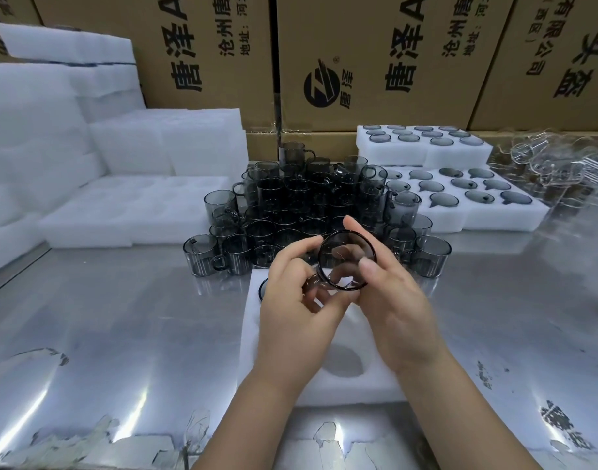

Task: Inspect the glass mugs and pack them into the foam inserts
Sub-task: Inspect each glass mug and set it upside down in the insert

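A smoky grey glass mug [345,261] is held up over a white foam insert [355,381], its round mouth turned toward me. My left hand [295,300] grips it from the left with curled fingers. From the right, my right hand [389,300] holds it, thumb on the rim and fingers behind. The insert lies on the metal table in front of me and shows an empty round pocket [341,362]; one mug rim [263,289] shows in its far left pocket. A pile of grey mugs [311,212] stands just behind.
Filled foam inserts [473,201] lie at the back right, with another [423,144] stacked behind. Clear glassware [555,164] sits at the far right. Empty foam stacks [87,171] fill the left. Cardboard cartons [358,62] wall the back. The steel table [121,334] has scuffed film.
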